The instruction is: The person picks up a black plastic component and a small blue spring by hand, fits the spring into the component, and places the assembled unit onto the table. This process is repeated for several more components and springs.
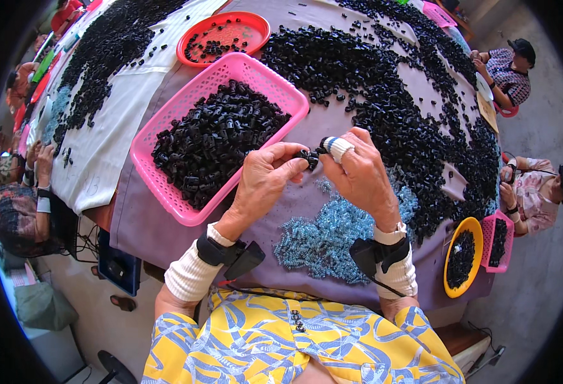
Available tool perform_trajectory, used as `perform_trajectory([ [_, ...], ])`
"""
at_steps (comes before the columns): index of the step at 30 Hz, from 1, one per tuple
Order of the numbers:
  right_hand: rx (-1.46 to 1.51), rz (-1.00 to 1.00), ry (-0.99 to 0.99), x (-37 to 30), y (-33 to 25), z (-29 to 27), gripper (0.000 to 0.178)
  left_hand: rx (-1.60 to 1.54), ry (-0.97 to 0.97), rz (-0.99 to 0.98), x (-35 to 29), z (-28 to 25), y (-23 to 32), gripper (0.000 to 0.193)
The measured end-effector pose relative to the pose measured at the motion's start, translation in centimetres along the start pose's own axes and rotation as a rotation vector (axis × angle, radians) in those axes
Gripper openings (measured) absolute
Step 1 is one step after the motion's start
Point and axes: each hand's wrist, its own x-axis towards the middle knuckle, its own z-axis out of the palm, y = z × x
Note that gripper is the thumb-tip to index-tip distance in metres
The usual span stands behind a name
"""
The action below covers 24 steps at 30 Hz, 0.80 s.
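Note:
Over the near middle of the table, my left hand pinches a small black plastic part between thumb and fingertips. Close against it, my right hand has its fingers curled at the part's right end, with another dark bit at the fingertips. A white band with a blue stripe wraps one right finger. Beside my left hand stands a pink basket heaped with black plastic parts. Below my right hand lies a loose pile of small bluish, silvery coil springs.
Black parts spread widely across the cloth-covered table. A red tray sits beyond the basket; a yellow tray and a small pink basket stand at the right edge. Other people work along both sides.

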Motion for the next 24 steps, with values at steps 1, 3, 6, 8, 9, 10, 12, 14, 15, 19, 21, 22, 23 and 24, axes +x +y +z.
perform_trajectory([
  [1, -0.001, -0.001, 0.000, 0.0, 0.0, 0.0, 0.010, -0.003, -0.007, 0.000, 0.0, 0.0, -0.1, 0.020],
  [3, -0.009, -0.010, -0.005, -0.1, 0.0, 0.0, 0.010, -0.005, -0.014, 0.000, 0.0, 0.0, -0.3, 0.021],
  [6, -0.064, -0.053, -0.016, 0.1, -0.2, 0.5, 0.011, 0.009, -0.015, 0.007, -0.1, 0.0, -0.6, 0.021],
  [8, -0.039, -0.050, -0.023, 0.2, -0.3, 0.5, 0.010, 0.041, -0.034, 0.005, -0.1, -0.1, -0.9, 0.023],
  [9, -0.013, -0.048, -0.030, 0.2, -0.3, 0.5, 0.010, 0.041, -0.032, 0.005, -0.1, -0.1, -0.9, 0.023],
  [10, -0.012, -0.048, -0.031, 0.3, -0.3, 0.5, 0.010, 0.003, -0.050, -0.001, -0.1, -0.2, -0.9, 0.023],
  [12, 0.001, -0.003, -0.010, 0.3, -0.3, 0.4, 0.010, -0.037, -0.071, -0.005, 0.0, -0.2, -0.8, 0.023],
  [14, -0.015, -0.001, -0.021, 0.0, 0.0, 0.1, 0.010, -0.079, -0.083, -0.032, 0.0, -0.2, -0.7, 0.024],
  [15, -0.031, 0.001, -0.032, -0.2, 0.1, 0.0, 0.010, -0.080, -0.081, -0.033, 0.0, -0.2, -0.7, 0.024],
  [19, -0.048, -0.020, -0.058, 0.0, -0.1, 0.3, 0.009, -0.040, -0.055, -0.020, -0.1, -0.2, -1.1, 0.024],
  [21, -0.087, -0.043, -0.063, 0.0, -0.2, 0.3, 0.009, -0.035, -0.050, -0.010, -0.1, 0.0, -1.1, 0.024],
  [22, -0.087, -0.044, -0.063, 0.0, -0.2, 0.3, 0.009, -0.016, -0.049, 0.008, -0.1, 0.1, -1.0, 0.023],
  [23, -0.120, -0.056, -0.075, -0.1, -0.3, 0.3, 0.009, 0.003, -0.048, 0.025, -0.1, 0.2, -0.9, 0.022],
  [24, -0.153, -0.068, -0.087, -0.1, -0.3, 0.3, 0.008, 0.002, -0.048, 0.025, -0.1, 0.3, -0.8, 0.022],
])
